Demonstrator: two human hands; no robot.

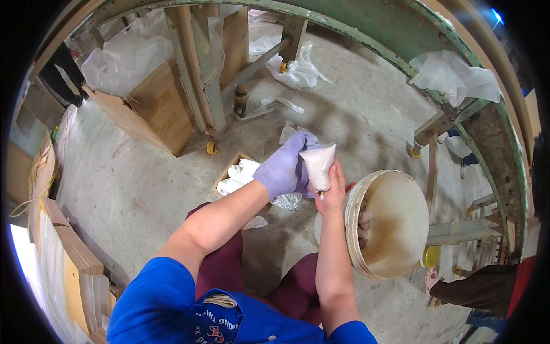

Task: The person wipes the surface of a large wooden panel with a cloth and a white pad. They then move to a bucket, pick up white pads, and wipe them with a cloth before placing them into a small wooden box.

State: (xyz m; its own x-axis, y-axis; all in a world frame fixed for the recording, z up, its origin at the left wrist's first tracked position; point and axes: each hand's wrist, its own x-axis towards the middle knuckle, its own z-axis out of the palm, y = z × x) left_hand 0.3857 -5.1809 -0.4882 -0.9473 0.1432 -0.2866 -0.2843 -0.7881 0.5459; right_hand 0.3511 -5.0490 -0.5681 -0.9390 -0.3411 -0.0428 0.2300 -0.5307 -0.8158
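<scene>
Both hands are on a small clear plastic bag of pale pinkish powder [319, 167], above the floor between my knees. My left hand [286, 165], in a purple glove, has its fingers curled at the bag's left side, its fingertips partly hidden behind it. My bare right hand [331, 186] wraps round the bag from the right and below, near its narrow lower end. Beside the left wrist on the floor, an open cardboard box [220, 176] holds white filled bags [240, 176]. Crumpled clear plastic [287, 200] lies under the hands.
A large whitish bucket [395, 229], stained brown inside with lumps at its left wall, stands by my right forearm. Green metal frames [372, 40] on yellow casters arch ahead. A big carton [154, 109], a dark bottle [240, 100] and stacked boards [71, 246] stand around. Another person's leg [475, 289] is at right.
</scene>
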